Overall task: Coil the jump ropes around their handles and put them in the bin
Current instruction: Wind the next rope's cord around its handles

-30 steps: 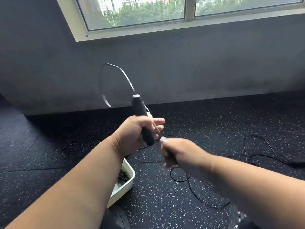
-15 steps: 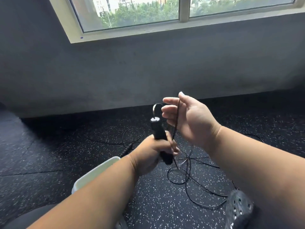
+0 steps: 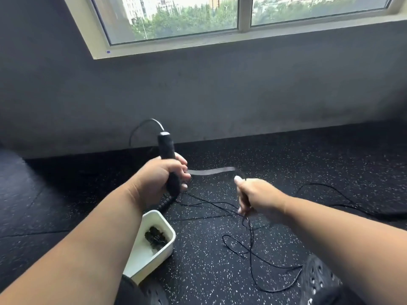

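Our left hand (image 3: 161, 179) grips the handle (image 3: 167, 159) of a jump rope, fingers curled round it, the handle standing nearly upright with its silver cap at the top. A second handle seems to sit just under it at our palm's lower edge, though we cannot tell for sure. From the cap the rope (image 3: 248, 230) arcs up and leftward against the wall (image 3: 198, 95). Our right hand (image 3: 256, 198) pinches the thin black rope out to the right of the handle; the stretch between our hands is a pale blur. Below our right hand the rope hangs to the floor (image 3: 220, 271) and lies there in loose loops. A second rope (image 3: 334, 195) lies on the floor farther right, well apart from our hands. The white bin (image 3: 166, 246) sits on the floor beneath our left forearm, and in it lies a dark coiled bundle (image 3: 154, 237). A dark perforated shoe (image 3: 317, 276) shows at the lower right. Above the wall runs a window (image 3: 187, 16)
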`<state>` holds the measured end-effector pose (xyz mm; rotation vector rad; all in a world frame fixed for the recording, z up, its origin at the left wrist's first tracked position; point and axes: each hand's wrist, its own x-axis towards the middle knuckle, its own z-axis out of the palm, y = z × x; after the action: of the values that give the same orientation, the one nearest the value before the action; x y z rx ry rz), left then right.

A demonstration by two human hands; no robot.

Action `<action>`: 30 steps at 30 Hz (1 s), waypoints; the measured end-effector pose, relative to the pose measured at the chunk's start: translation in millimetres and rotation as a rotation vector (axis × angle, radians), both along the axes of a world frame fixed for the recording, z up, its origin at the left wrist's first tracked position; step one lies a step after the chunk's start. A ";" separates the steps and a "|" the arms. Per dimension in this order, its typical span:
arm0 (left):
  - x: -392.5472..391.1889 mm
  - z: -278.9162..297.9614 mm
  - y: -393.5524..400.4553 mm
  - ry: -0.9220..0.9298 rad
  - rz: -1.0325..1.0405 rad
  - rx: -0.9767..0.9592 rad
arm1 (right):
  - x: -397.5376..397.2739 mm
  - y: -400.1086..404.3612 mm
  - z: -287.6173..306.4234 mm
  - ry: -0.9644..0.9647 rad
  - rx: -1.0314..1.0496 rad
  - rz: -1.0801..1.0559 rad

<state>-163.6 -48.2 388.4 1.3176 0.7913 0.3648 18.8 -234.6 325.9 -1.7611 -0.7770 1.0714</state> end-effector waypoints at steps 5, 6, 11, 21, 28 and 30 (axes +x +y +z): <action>9.0 -38.1 -26.0 0.048 -0.169 -0.034 | -20.6 21.4 55.5 0.515 0.335 -0.198; 12.3 -43.0 -34.8 0.029 -0.226 -0.048 | -23.3 25.0 63.7 0.587 0.387 -0.191; 21.0 -51.3 -65.9 -0.020 -0.345 -0.140 | -21.3 33.0 83.9 0.653 0.467 -0.218; 22.4 -1.1 -41.3 -0.289 -0.055 -0.128 | -3.3 10.7 -1.5 0.235 0.110 0.204; 8.5 19.5 -10.5 -0.283 0.036 -0.037 | -8.5 6.4 -24.7 -0.411 -0.108 0.217; 6.4 14.9 -8.4 -0.160 -0.005 0.014 | -9.3 15.4 -3.4 -0.232 0.060 -0.015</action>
<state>-157.2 -56.5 403.3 1.2855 0.6528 0.4664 9.5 -219.2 322.5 -1.8575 -0.9264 0.8340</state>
